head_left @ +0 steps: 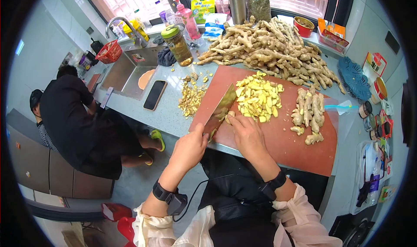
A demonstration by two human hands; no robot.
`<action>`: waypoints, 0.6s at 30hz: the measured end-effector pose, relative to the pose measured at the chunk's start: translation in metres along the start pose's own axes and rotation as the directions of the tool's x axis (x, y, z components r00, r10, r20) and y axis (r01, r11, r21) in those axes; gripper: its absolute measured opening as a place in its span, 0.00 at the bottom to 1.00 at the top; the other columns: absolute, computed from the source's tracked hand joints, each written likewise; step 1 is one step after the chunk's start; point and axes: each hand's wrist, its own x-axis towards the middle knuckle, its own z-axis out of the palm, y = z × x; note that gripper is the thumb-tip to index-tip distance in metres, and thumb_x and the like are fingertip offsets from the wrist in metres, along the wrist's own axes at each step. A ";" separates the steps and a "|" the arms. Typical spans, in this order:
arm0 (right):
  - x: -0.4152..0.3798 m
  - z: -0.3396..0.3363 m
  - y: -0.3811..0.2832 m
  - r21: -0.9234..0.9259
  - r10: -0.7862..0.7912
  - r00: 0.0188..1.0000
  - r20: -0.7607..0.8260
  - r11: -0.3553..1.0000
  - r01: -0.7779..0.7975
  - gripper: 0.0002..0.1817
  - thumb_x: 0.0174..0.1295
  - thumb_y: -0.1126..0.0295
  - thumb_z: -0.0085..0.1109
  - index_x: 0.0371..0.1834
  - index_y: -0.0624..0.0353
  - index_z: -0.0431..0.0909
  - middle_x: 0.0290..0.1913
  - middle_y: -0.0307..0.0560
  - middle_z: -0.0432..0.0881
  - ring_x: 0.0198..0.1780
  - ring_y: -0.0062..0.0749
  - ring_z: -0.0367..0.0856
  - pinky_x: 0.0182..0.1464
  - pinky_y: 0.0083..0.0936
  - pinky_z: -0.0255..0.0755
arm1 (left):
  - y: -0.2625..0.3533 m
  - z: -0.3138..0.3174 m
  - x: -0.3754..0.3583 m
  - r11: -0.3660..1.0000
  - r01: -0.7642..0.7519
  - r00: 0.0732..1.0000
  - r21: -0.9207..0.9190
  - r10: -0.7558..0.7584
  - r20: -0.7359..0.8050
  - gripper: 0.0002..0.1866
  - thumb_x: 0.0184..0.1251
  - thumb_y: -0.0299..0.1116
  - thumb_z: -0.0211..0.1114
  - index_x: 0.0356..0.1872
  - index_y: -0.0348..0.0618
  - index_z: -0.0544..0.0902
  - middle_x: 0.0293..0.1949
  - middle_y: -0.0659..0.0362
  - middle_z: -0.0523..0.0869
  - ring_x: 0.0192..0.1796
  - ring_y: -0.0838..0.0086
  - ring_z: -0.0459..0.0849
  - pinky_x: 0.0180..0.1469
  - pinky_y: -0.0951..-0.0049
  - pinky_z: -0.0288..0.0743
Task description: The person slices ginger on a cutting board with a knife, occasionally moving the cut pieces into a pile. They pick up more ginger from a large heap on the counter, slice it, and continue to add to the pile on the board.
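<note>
My left hand is closed around the handle end of a cleaver, whose broad blade stands on a reddish-brown cutting board. Close against the blade, the bent fingertips of my right hand press on a small piece of ginger. Just beyond them lies a heap of yellow ginger slices. Several whole ginger roots rest on the right part of the board. To the left of the board, on the counter, is a scattering of ginger scraps. My left fingers mostly hide the handle.
A large pile of ginger covers the counter behind the board. A phone, a lidded tea bottle and a sink are on the left. Blue dishes and small jars stand right. Another person bends at far left.
</note>
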 end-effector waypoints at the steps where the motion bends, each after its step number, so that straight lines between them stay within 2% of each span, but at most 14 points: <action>1: 0.001 0.000 0.000 0.007 0.001 1.000 0.002 1.000 -0.001 0.21 0.62 0.79 0.57 0.59 0.59 0.84 0.47 0.49 0.82 0.51 0.47 0.80 0.55 0.42 0.77 | 0.000 0.001 0.002 1.000 -0.015 1.000 0.017 0.015 -0.008 0.12 0.80 0.38 0.57 0.48 0.40 0.67 0.31 0.36 0.86 0.39 0.36 0.85 0.41 0.38 0.76; 10: 0.001 -0.002 0.000 0.063 0.001 1.000 -0.004 0.998 0.000 0.21 0.61 0.80 0.59 0.58 0.60 0.84 0.49 0.51 0.83 0.53 0.50 0.80 0.57 0.42 0.77 | -0.005 -0.004 -0.007 0.996 0.057 0.998 -0.065 -0.058 -0.025 0.13 0.80 0.38 0.58 0.50 0.40 0.69 0.35 0.37 0.87 0.42 0.36 0.86 0.44 0.39 0.77; 13: 0.000 -0.003 0.000 0.077 0.027 0.999 0.033 0.997 -0.029 0.24 0.59 0.81 0.62 0.60 0.59 0.83 0.51 0.51 0.83 0.55 0.50 0.80 0.59 0.42 0.76 | -0.002 -0.011 -0.011 0.994 0.029 0.999 -0.107 -0.033 -0.033 0.13 0.80 0.38 0.58 0.50 0.39 0.69 0.36 0.38 0.88 0.42 0.35 0.86 0.44 0.39 0.77; 18: 0.000 -0.004 0.001 0.085 0.053 0.996 0.065 0.995 -0.058 0.26 0.57 0.81 0.65 0.62 0.60 0.82 0.54 0.51 0.83 0.57 0.50 0.80 0.60 0.42 0.76 | -0.005 -0.006 -0.009 0.997 0.045 0.999 -0.057 -0.045 -0.001 0.13 0.80 0.38 0.58 0.50 0.40 0.69 0.36 0.38 0.88 0.42 0.36 0.86 0.44 0.38 0.77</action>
